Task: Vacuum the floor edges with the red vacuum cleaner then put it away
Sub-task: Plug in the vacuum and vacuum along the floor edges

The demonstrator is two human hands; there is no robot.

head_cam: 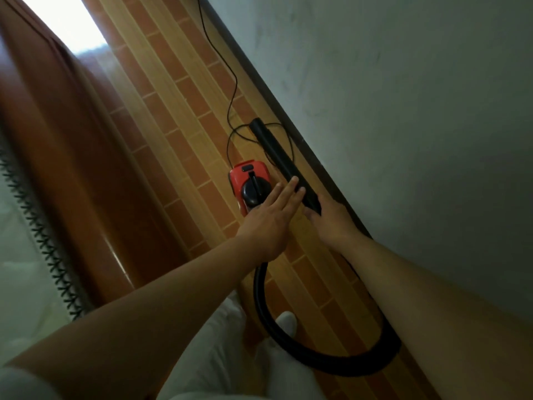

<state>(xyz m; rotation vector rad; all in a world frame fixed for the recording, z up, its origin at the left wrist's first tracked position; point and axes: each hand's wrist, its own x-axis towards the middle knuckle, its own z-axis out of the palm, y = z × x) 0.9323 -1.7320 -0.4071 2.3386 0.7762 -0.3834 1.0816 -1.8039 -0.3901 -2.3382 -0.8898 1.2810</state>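
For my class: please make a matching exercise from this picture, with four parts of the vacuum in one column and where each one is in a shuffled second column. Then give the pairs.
1 red body
2 black tube
3 hose
4 cord

A looped beside the feet
B along the wall, near end gripped by the right hand
C thin line trailing away from the person
D partly covered by the left hand

Pairs: 1-D, 2-B, 3-A, 4-C
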